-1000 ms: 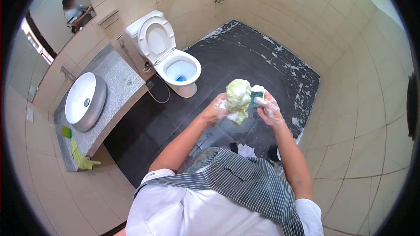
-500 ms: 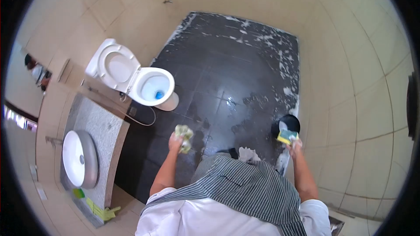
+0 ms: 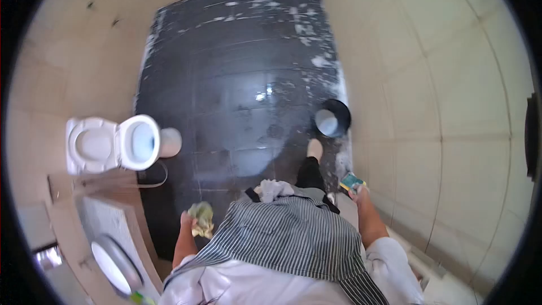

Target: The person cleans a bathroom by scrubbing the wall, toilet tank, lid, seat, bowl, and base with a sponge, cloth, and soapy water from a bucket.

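My left hand (image 3: pixel 188 223) is closed around a crumpled yellow-green cloth (image 3: pixel 201 218), held low over the dark floor. In my right hand (image 3: pixel 359 193) is a yellow and green sponge (image 3: pixel 351 182), gripped near the right wall. Ahead of the sponge, a black bucket (image 3: pixel 339 117) stands on the floor by that wall, with something whitish inside it. My striped apron (image 3: pixel 288 231) fills the bottom middle, and a bunched pale cloth (image 3: pixel 274 190) shows at its upper edge.
A toilet (image 3: pixel 139 144) with raised lid stands at left. Below it is a grey counter (image 3: pixel 104 220) with a round basin (image 3: pixel 116 262). White suds (image 3: pixel 307 28) lie on the wet dark tile floor (image 3: pixel 226 90) along the far and right edges. Tiled walls (image 3: pixel 406 107) enclose it.
The view has turned, so the toilet now appears lower and further left. My foot has come into view near the bucket. Both hands still hold the cloth and the sponge.
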`<action>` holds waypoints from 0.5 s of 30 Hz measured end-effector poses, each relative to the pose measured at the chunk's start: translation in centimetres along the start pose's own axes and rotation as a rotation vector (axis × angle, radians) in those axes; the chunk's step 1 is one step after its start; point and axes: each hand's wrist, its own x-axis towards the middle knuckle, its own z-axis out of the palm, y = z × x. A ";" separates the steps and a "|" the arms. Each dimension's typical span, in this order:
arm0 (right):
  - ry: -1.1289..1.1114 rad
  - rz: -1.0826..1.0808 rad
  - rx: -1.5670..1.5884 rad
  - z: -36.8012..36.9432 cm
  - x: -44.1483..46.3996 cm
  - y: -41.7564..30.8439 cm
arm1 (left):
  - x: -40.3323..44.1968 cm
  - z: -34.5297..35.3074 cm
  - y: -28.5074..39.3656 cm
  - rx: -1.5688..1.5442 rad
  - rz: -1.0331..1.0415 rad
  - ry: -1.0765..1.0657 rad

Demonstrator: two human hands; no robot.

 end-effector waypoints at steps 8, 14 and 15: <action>-0.500 -0.424 -0.383 14.3 10.0 -11.9 | -10.8 6.2 21.8 0.549 -0.003 0.425; -0.460 -0.243 -0.919 19.8 28.9 -12.3 | -12.5 11.8 19.4 0.558 -0.192 0.290; -0.301 0.056 -0.809 20.4 30.0 -10.9 | -13.0 12.3 18.2 0.541 -0.218 0.256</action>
